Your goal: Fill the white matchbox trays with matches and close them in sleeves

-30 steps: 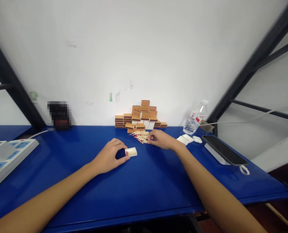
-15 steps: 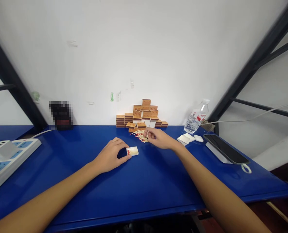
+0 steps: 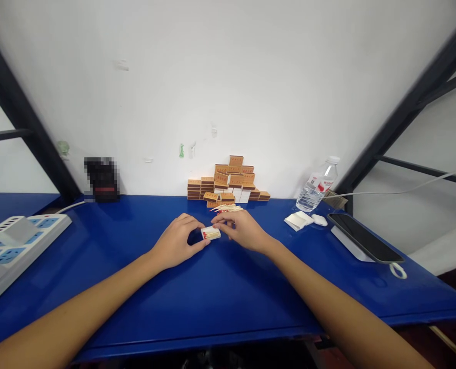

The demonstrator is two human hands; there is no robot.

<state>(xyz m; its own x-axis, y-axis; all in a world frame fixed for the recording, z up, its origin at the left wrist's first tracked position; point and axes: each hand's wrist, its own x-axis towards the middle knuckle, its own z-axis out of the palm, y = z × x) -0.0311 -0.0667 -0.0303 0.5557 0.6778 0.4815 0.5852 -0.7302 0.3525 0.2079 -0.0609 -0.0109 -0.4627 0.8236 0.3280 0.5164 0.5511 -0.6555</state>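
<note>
The left hand point(image 3: 176, 242) pinches the small white cardboard tray of red-tipped matches point(image 3: 211, 233), flat on the blue metal table point(image 3: 228, 302). The right hand point(image 3: 242, 230) touches its other end, fingers bunched; I cannot tell if they hold anything. A hard squeeze or bump could tip it and spill matches between the hands.

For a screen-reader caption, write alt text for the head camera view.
The left hand grips a small open matchbox tray with red-tipped matches inside, on a blue table, while the right hand touches its far side. Behind lie loose matches and a stack of matchboxes against a white wall.
</note>
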